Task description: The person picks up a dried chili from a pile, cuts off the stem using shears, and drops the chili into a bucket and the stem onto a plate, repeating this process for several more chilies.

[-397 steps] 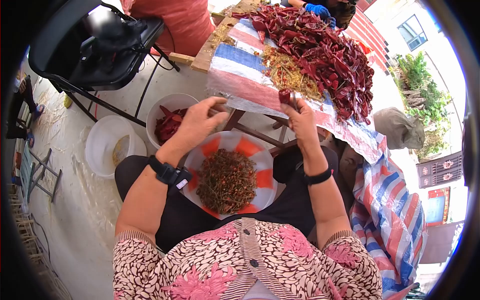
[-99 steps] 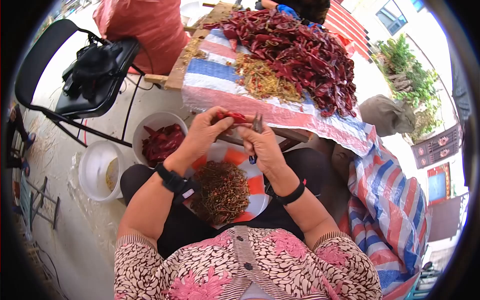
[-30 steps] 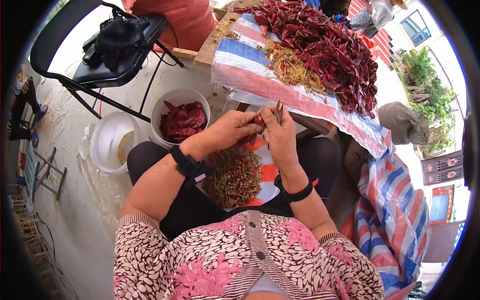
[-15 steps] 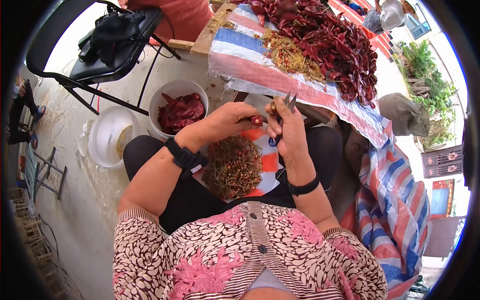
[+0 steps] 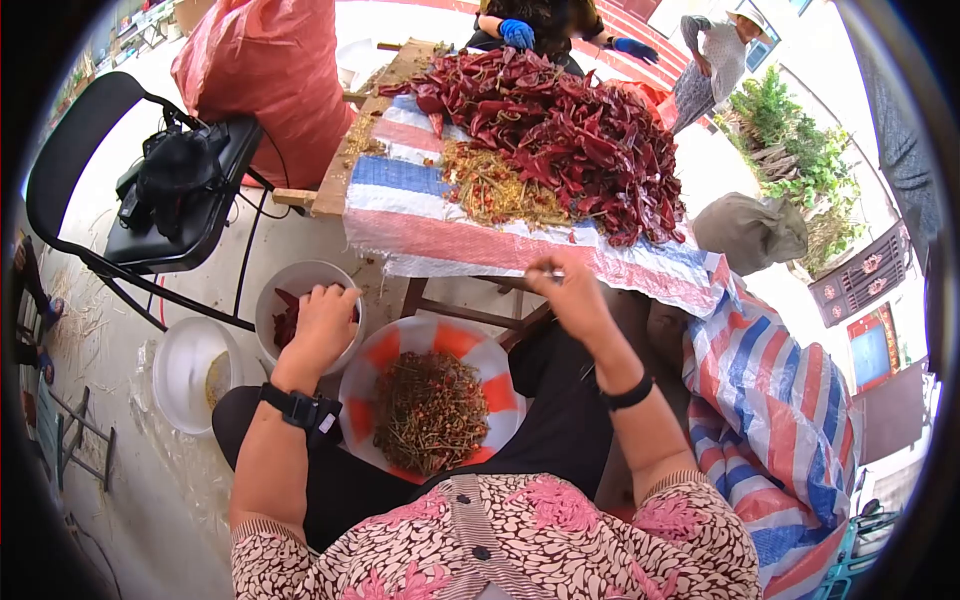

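My left hand [image 5: 325, 325] is over a white bucket [image 5: 262, 318] of dark red dried chili peppers [image 5: 288, 312]. Its fingers point down, slightly apart; their tips are partly hidden. My right hand [image 5: 572, 300] is raised by the table's near edge, fingers closed around small scissors [image 5: 545, 272], which are mostly hidden and blurred. Between my legs an orange-and-white basin [image 5: 505, 400] holds a heap of cut chili stems [image 5: 430, 412]. A large pile of dried chili peppers [image 5: 560, 130] lies on a striped sheet [image 5: 420, 228] on the table, with stems and seeds [image 5: 500, 188] beside it.
A second white bucket [image 5: 185, 380] stands left of the first. Behind it is a black folding chair [image 5: 110, 240] with a black bag [image 5: 175, 180]. A full red sack [image 5: 270, 90] stands at the back. Across the table is a person with blue gloves [image 5: 517, 34]; another person [image 5: 710, 70] stands farther right.
My left hand has moved from the middle, where it held a chili pepper, left to the bucket. My right hand stays near the table edge. The view has shifted, showing more of the table and basin.
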`<state>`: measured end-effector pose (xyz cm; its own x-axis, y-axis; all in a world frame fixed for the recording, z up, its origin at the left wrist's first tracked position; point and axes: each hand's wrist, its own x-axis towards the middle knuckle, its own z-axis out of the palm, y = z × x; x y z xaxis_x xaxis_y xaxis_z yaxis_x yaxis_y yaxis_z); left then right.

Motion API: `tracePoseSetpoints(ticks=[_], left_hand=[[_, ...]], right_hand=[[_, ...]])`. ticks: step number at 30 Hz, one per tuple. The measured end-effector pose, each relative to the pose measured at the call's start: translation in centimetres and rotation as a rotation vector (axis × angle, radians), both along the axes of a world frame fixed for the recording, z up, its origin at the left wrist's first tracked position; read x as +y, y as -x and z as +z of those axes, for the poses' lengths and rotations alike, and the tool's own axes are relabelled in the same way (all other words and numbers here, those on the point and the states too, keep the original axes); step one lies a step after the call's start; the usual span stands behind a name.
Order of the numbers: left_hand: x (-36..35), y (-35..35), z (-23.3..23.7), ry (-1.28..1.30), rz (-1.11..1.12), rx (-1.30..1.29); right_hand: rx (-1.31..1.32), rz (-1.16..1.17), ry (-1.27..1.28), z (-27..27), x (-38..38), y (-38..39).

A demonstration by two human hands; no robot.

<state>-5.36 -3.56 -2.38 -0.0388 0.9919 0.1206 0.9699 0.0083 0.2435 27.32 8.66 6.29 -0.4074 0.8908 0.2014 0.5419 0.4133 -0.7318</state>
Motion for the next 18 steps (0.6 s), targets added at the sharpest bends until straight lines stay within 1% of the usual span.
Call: tracePoseSetpoints(ticks=[1, 2, 3, 5, 6, 8, 11, 12, 13, 14, 15, 18], left_hand=[[-0.2, -0.3, 0.1, 0.043, -0.033, -0.035], [-0.3, -0.6, 0.2, 0.087, -0.064, -0.07], [-0.1, -0.8, 0.2, 0.127, -0.091, -0.084], [0.1, -1.1, 0.0, 0.21, -0.141, -0.116], [0.3, -1.2, 0.0, 0.261, -0.161, -0.091], [0.5, -1.2, -0.1, 0.368, -0.195, -0.04], [1.0, -1.1, -1.2, 0.426, -0.267, -0.076], [1.2, -1.0, -1.1, 0.444, -0.283, -0.09], [1.7, -1.2, -0.6, 0.569, -0.264, -0.097], [1.8, -1.0, -0.7, 0.563, -0.263, -0.103], [1.9, -1.0, -0.8, 0.562, -0.263, -0.109], [1.8, -0.9, -0.5, 0.522, -0.262, -0.098]], right_hand=[[-0.066, -0.062, -0.168, 0.7, 3.0, -0.7], [-0.096, -0.189, -0.309, 1.1, 5.9, -1.2], [-0.147, -0.241, -0.385, 1.9, 8.9, -1.8], [-0.259, -0.4, -0.478, 2.3, 15.0, -2.7], [-0.248, -0.445, -0.461, 2.6, 17.6, -2.8], [-0.274, -0.478, -0.569, 2.8, 22.0, -3.0], [-0.31, -0.488, -0.583, 2.3, 26.1, -3.0], [-0.363, -0.502, -0.555, 2.3, 26.8, -2.9], [-0.417, -0.518, -0.525, 2.2, 27.4, -3.0], [-0.473, -0.535, -0.489, 1.9, 27.8, -3.1], [-0.548, -0.598, -0.368, 2.5, 27.5, -2.8], [-0.505, -0.647, -0.402, 3.2, 25.3, -2.3]])
